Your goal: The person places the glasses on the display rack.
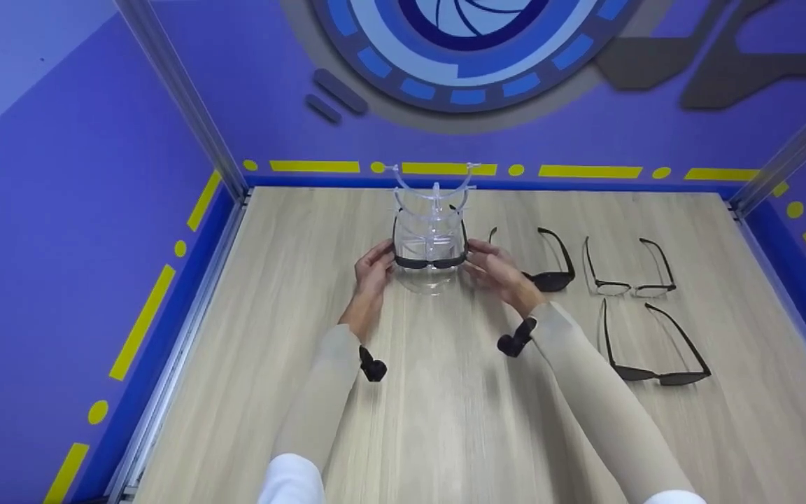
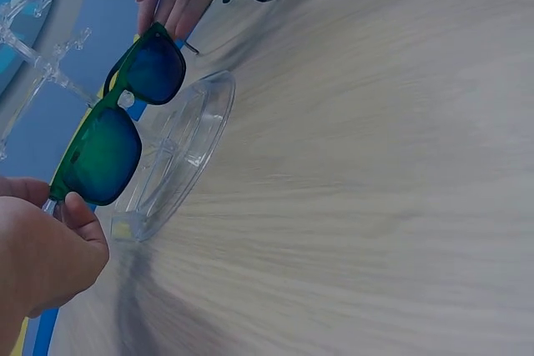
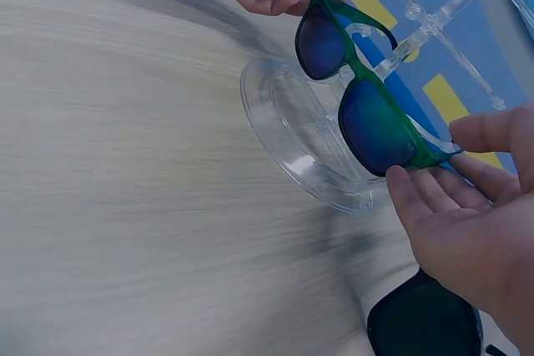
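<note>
A pair of sunglasses [image 1: 413, 264] sits on the lowest tier of a clear plastic display stand [image 1: 436, 199], lenses toward me. In the wrist views its frame is green and its lenses [image 2: 113, 152] blue-green. My left hand [image 1: 373, 271] pinches the left front corner by the hinge between thumb and fingers. At the opposite corner, my right hand [image 3: 476, 198] holds the hinge end, thumb above and fingers below. The temples run back along both sides of the stand. Its rounded clear base [image 3: 279, 143] rests on the table under the lenses.
Right of the stand lie dark sunglasses [image 1: 553, 281], partly hidden by my right hand. Farther right are clear-lens eyeglasses [image 1: 655, 288], with another dark pair [image 1: 683, 379] nearer me. Blue-purple panels [image 1: 270, 105] edge the wooden table [image 1: 291, 231] at the back and sides.
</note>
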`<control>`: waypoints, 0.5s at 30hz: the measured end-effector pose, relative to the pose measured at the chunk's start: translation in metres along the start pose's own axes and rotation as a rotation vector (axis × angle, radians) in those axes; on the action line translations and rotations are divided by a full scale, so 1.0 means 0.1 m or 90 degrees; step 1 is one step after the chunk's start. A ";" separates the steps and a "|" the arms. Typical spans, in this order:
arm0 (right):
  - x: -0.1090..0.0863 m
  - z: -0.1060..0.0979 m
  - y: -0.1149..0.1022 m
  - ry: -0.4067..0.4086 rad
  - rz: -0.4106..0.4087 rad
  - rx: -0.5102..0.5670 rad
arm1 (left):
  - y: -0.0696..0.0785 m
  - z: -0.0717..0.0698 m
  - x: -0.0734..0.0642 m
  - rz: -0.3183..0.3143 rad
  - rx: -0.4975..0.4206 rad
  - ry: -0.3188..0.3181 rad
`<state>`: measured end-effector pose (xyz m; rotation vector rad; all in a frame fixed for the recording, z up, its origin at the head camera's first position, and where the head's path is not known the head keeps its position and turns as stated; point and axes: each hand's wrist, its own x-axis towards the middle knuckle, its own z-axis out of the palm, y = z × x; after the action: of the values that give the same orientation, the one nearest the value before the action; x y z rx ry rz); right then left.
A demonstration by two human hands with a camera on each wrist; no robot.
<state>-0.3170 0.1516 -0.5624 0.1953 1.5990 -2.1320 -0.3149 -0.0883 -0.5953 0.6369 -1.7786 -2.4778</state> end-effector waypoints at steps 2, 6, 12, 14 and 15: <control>-0.01 0.00 -0.01 -0.005 -0.001 0.009 | 0.00 -0.01 0.00 0.000 -0.001 0.001; -0.03 -0.03 -0.03 -0.022 -0.017 -0.005 | 0.00 -0.03 -0.01 0.001 -0.004 0.005; -0.07 -0.06 -0.01 -0.022 -0.011 -0.065 | -0.01 -0.02 -0.06 0.002 0.017 -0.012; -0.09 -0.06 0.00 -0.019 -0.005 -0.090 | -0.01 -0.02 -0.08 0.005 0.032 -0.015; -0.10 -0.06 0.00 -0.020 -0.003 -0.093 | -0.01 -0.02 -0.09 0.007 0.041 -0.017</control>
<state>-0.3089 0.1601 -0.5607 0.1111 1.7291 -2.0020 -0.3061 -0.0875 -0.5945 0.5987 -1.8739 -2.4420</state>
